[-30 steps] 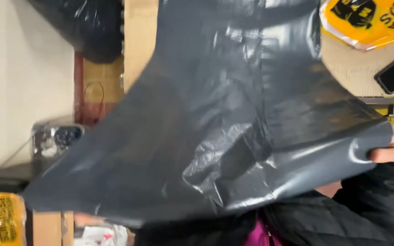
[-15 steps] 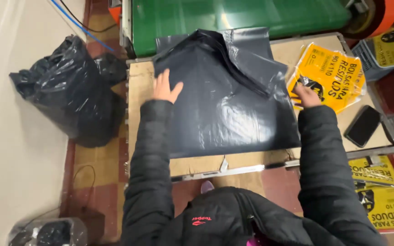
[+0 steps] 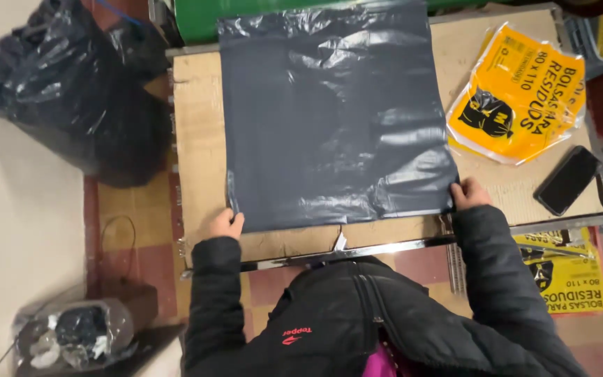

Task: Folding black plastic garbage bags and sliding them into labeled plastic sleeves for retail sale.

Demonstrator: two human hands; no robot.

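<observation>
Bag [image 3: 336, 119], dark grey plastic, lies flat on the cardboard [image 3: 200, 153] straight ahead of both hands, long axis running away from me. My left hand [image 3: 225, 225] and right hand [image 3: 469, 194] each pinch a near corner (equally close). Fingertips are partly hidden; the far edge is cut off.

Clad in a black puffer jacket [image 3: 357, 321], quilted and slightly shiny, with a central zip and a small red mark on the chest. Long black sleeves down to both wrists. A strip of magenta underneath, at the zip's lower end.
</observation>
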